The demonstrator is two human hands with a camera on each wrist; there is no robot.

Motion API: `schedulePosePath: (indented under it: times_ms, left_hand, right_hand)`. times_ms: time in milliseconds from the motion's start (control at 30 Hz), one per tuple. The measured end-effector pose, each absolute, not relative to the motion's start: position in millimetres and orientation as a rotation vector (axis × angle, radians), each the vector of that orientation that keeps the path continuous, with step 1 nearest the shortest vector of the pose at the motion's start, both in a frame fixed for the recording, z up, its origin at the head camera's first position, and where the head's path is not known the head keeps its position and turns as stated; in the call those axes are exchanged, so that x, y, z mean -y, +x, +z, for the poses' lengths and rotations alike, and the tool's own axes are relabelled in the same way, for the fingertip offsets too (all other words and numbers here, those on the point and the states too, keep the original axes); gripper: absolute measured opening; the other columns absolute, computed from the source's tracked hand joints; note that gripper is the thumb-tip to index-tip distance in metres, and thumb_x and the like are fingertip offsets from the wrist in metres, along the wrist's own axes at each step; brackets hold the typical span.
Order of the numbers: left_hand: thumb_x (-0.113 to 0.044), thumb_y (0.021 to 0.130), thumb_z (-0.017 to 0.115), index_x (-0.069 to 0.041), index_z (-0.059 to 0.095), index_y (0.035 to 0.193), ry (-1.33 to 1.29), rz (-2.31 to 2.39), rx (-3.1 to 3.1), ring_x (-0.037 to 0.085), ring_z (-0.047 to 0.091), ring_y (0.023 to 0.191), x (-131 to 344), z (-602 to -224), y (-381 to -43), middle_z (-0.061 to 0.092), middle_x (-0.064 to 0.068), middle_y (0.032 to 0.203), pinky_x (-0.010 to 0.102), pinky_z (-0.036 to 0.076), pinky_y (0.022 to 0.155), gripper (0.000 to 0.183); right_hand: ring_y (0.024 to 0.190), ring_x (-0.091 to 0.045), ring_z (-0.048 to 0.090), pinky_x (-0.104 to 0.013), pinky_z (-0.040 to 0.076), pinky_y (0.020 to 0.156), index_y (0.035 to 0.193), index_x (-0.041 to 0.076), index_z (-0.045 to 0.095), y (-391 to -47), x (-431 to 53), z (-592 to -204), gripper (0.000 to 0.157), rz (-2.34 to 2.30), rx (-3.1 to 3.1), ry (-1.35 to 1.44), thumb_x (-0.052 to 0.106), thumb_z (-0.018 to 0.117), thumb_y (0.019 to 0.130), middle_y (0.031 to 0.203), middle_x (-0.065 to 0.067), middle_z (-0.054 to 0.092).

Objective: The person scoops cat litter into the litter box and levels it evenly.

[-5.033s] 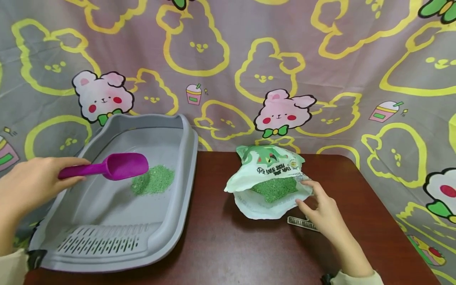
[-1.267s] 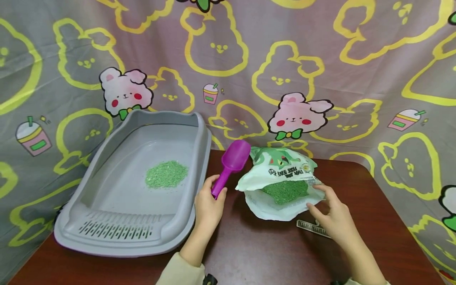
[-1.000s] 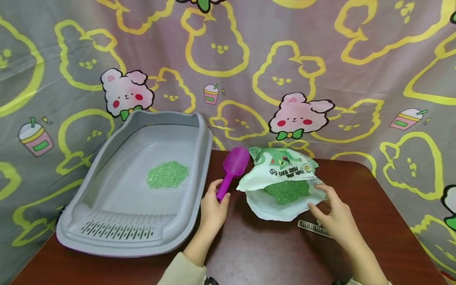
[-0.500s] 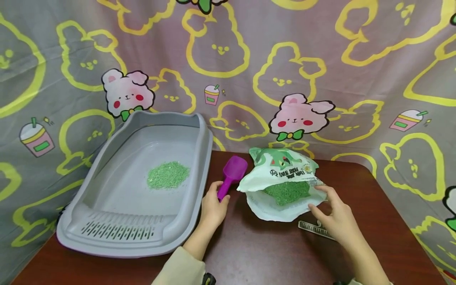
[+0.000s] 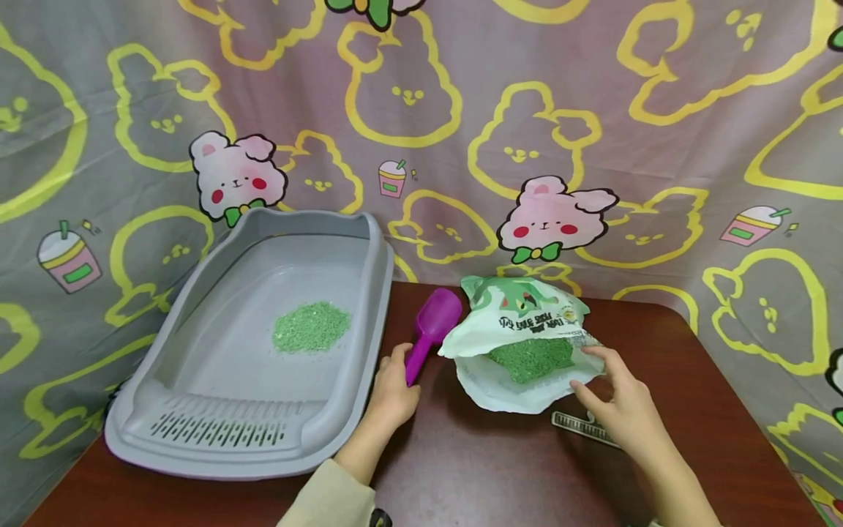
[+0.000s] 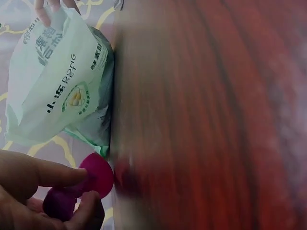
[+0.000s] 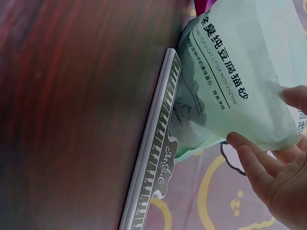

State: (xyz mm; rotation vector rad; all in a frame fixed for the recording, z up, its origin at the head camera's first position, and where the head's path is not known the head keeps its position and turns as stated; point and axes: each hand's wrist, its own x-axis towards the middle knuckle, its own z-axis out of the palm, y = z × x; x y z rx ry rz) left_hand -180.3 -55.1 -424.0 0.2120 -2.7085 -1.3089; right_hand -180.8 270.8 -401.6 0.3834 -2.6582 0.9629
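Note:
In the head view, my left hand is at the handle of a purple scoop low over the table, between litter box and bag. The left wrist view shows finger and thumb round the handle of the scoop. My right hand holds the side of the opened mouth of a cat litter bag, with green litter pellets inside. In the right wrist view, fingertips of the right hand lie against the bag. The scoop's bowl looks bare.
A grey litter box stands on the left, with a heap of green pellets on its floor. A piano-key ruler marked "Music" lies by the right hand on the brown table. A patterned curtain hangs behind.
Five seconds ago the left hand held the scoop over the litter box. The scoop has since come right and down beside the bag. The right hand has stayed at the bag's mouth.

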Motion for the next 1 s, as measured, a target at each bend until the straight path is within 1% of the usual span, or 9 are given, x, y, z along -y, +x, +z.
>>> schedulePosePath:
  times_ms: [167,333,567,700,833,1000]
  left_hand:
    - [0.014,0.077,0.064,-0.005,0.048,0.139,0.204,-1.302,2.725,0.034,0.058,0.093,56,-426,-179,0.056,0.022,0.107,0.053,0.050,0.084,0.067]
    - [0.010,0.079,0.067,-0.002,0.048,0.139,0.188,-1.263,2.722,0.038,0.060,0.094,56,-427,-179,0.057,0.024,0.108,0.055,0.049,0.087,0.064]
    - [0.009,0.079,0.068,-0.004,0.047,0.141,0.182,-1.270,2.746,0.035,0.059,0.093,55,-425,-180,0.056,0.024,0.110,0.054,0.050,0.086,0.066]
    - [0.007,0.079,0.071,-0.004,0.046,0.141,0.184,-1.294,2.737,0.033,0.059,0.092,56,-423,-179,0.055,0.024,0.113,0.053,0.051,0.086,0.068]
    - [0.001,0.081,0.074,-0.007,0.044,0.144,0.170,-1.315,2.735,0.034,0.059,0.100,56,-420,-176,0.053,0.023,0.123,0.053,0.050,0.088,0.070]
    - [-0.006,0.085,0.074,-0.010,0.045,0.145,0.069,-1.272,2.690,0.037,0.056,0.120,57,-409,-171,0.049,0.018,0.138,0.054,0.047,0.098,0.067]
  right_hand:
    - [0.103,-0.053,0.064,-0.066,0.049,0.080,0.136,0.010,0.048,-181,-271,-402,0.055,0.958,2.643,0.387,0.016,0.073,0.089,0.133,-0.027,0.058]
    - [0.102,-0.052,0.064,-0.065,0.050,0.079,0.137,0.010,0.047,-181,-272,-401,0.055,0.960,2.645,0.392,0.015,0.073,0.089,0.133,-0.026,0.058]
    - [0.101,-0.050,0.066,-0.065,0.050,0.079,0.137,0.010,0.047,-181,-272,-401,0.055,0.958,2.651,0.390,0.016,0.073,0.089,0.135,-0.027,0.057]
    - [0.101,-0.050,0.066,-0.065,0.050,0.079,0.137,0.010,0.047,-182,-271,-401,0.056,0.955,2.649,0.393,0.016,0.073,0.089,0.134,-0.027,0.057]
    - [0.099,-0.048,0.067,-0.062,0.051,0.077,0.136,0.009,0.047,-183,-271,-402,0.056,0.957,2.640,0.409,0.014,0.074,0.088,0.132,-0.027,0.059]
    - [0.098,-0.048,0.067,-0.061,0.051,0.076,0.135,0.010,0.049,-182,-273,-401,0.055,0.949,2.637,0.441,0.014,0.075,0.087,0.129,-0.028,0.060]
